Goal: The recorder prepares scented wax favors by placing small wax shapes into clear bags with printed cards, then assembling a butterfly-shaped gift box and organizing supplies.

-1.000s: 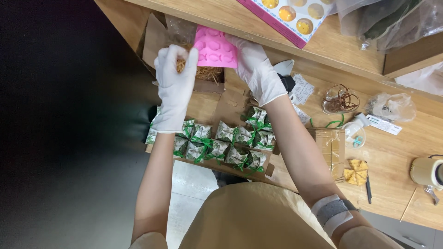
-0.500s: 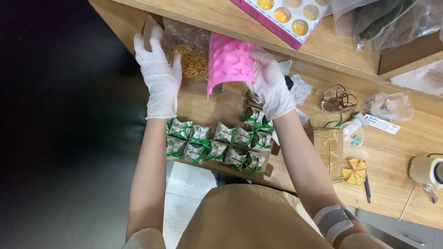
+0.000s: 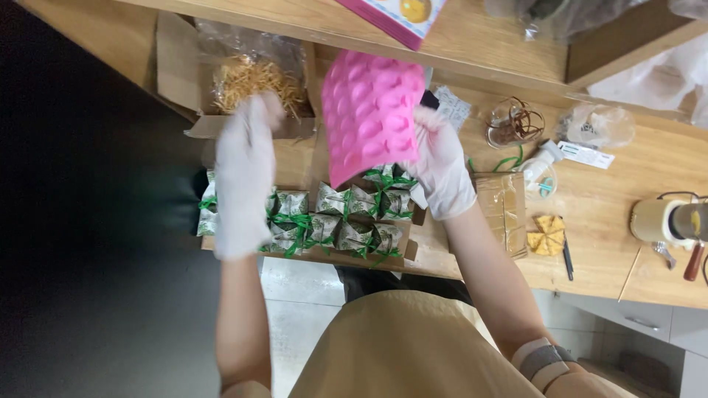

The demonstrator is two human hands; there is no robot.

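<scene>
Many green-ribboned packets (image 3: 335,221) fill the tray (image 3: 310,254), perhaps two rows.

Wrapped packets (image 3: 324,221) in box (image 3: 310,254), beneath held mould (image 3: 372,110).

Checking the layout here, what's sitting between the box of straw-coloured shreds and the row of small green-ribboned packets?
In the head view, the gloved left hand crosses that stretch, over bare wooden table.

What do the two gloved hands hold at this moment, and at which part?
The right hand holds the pink flexible mould with round cavities by its right edge, tilted up. The left hand holds nothing; it is blurred above the green-ribboned packets.
</scene>
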